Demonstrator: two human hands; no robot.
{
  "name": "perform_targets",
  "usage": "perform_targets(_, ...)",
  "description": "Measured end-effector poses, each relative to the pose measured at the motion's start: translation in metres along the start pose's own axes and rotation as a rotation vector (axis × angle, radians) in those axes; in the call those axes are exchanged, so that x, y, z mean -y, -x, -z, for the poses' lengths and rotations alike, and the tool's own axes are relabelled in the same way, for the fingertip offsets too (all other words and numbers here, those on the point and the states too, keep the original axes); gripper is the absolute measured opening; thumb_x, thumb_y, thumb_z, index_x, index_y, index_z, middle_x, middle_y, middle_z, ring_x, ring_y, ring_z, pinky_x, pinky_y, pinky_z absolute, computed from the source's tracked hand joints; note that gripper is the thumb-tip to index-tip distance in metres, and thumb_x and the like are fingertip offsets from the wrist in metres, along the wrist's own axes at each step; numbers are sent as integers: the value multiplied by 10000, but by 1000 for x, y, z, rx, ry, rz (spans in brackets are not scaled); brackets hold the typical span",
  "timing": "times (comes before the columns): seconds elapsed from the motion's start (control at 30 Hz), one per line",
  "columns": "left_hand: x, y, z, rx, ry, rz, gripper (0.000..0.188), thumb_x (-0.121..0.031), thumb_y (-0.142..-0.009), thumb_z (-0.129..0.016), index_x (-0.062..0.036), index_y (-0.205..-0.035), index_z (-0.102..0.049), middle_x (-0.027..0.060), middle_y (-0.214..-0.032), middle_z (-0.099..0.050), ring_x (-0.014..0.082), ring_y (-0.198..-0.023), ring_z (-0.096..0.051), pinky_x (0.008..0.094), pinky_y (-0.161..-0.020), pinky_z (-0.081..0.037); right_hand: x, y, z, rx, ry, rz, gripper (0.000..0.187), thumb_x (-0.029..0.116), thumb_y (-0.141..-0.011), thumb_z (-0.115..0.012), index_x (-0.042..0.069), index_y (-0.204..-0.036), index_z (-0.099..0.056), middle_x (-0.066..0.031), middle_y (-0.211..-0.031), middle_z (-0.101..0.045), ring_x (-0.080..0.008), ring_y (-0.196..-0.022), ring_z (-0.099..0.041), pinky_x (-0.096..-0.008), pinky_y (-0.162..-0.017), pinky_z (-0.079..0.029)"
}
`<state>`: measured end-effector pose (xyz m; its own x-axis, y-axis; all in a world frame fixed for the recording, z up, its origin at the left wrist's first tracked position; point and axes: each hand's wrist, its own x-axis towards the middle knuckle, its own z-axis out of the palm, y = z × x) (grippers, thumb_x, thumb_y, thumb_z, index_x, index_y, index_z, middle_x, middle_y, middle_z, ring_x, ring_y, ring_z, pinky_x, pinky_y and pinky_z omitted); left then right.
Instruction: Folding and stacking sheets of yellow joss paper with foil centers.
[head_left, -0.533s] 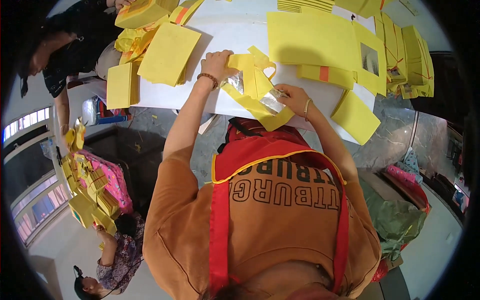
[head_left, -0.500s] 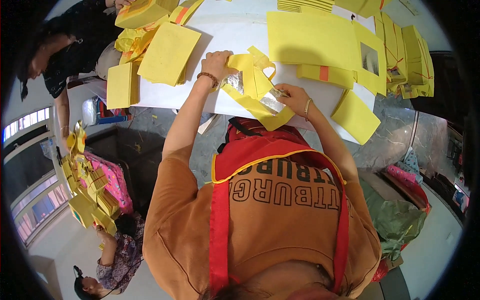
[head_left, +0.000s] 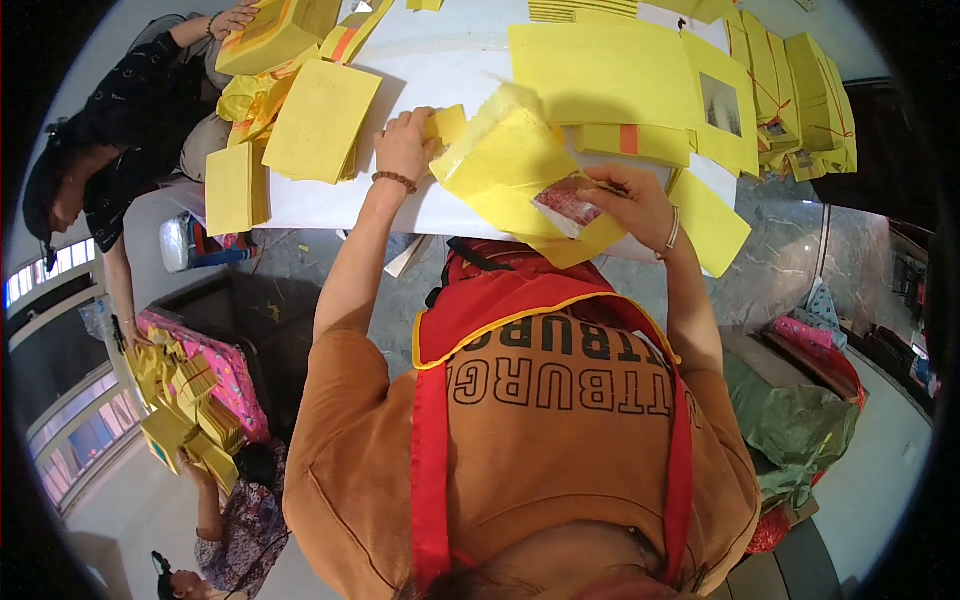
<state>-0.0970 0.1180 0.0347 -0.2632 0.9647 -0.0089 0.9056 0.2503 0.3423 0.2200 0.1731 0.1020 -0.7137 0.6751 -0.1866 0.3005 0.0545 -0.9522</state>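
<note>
Yellow paper sheet (head_left: 505,165) lies half-folded on the bench (head_left: 430,70), left hand (head_left: 405,145) fingers pinching its corner, right hand (head_left: 630,200) fingers gripping its red-printed edge, unfolded stacks (head_left: 600,70) waiting.

Tied yellow paper bundles (head_left: 800,95) stack at the table's (head_left: 440,60) far right, seemingly red-stringed.

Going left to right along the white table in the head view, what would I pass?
Small yellow stack → bigger yellow stack → left hand → folded yellow sheet → right hand → hanging yellow sheet.
</note>
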Motion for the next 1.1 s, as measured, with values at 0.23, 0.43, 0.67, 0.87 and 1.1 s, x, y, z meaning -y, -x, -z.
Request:
perform_targets(0.23,-49,1,44,389,1569,162,309,-267,-893,-463,-15,-1040,-564,36,-939,-595,108,-833,-558,244,-718,-428,-7,1,-7,-62,80,63,328,102,-789,-591,-6,-1095,-544,-58,-891,-624,-71,-796,-548,-214,-710,-442)
perform_targets(0.43,-63,8,54,529,1284,27,199,-197,-886,-482,-32,-935,-583,-12,-836,-595,50,-772,-542,191,-689,-417,8,5,-11,-167,412,258,389,91,-804,-543,149,-1187,-509,-85,-916,-609,-180,-786,-590,-258,-701,-463)
perform_targets(0.67,-78,14,45,468,1554,79,167,-166,-875,-497,-29,-918,-582,-7,-817,-601,39,-711,-546,168,-630,-429,15,11,-9,-223,730,409,374,53,-748,-544,149,-1109,-561,-76,-845,-577,-247,-749,-572,-314,-645,-467)
perform_targets(0.87,-80,12,39,382,1534,73,164,-168,-874,-501,-33,-924,-577,-10,-826,-597,36,-716,-540,177,-640,-428,5,9,-12,-285,766,461,176,129,-706,-621,144,-881,-609,-32,-880,-551,-210,-769,-552,-319,-659,-449)
perform_targets(1.1,-81,11,47,180,1180,-88,207,-191,-884,-494,-3,-917,-575,-30,-775,-560,20,-699,-479,167,-633,-398,20,13,-9,-548,816,513,84,100,-704,-628,71,-780,-608,-79,-912,-546,-231,-823,-535,-336,-668,-433)
